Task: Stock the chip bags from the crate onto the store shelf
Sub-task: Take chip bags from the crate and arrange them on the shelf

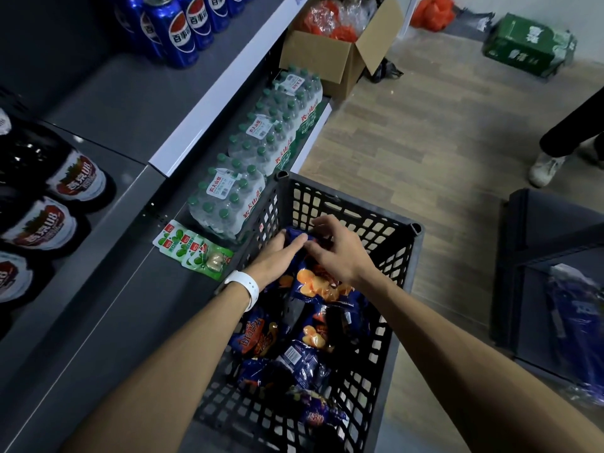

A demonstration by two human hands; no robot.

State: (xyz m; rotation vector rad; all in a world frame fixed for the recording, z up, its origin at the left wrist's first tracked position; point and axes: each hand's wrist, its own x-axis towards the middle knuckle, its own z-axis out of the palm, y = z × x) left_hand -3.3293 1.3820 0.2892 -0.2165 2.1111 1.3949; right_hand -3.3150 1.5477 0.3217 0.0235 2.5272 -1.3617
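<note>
A black lattice crate (351, 209) stands on the floor against the grey store shelf (108, 308). Several dark blue chip bags (304, 358) lie loose inside it. Both my hands reach into the crate's far end. My left hand (277, 256), with a white wristband, and my right hand (336, 248) both grip the same blue chip bag (295, 235) from either side. The bag's lower part, printed with orange chips, shows just below my right wrist.
Green snack packets (191, 248) lie on the shelf beside the crate. Shrink-wrapped water bottle packs (258, 158) fill the bottom shelf. Dark bottles (52, 204) and blue cans (176, 27) stand higher up. An open cardboard box (340, 50), a green case (529, 44), a person's shoe (545, 168) and a dark bin (552, 273) occupy the floor.
</note>
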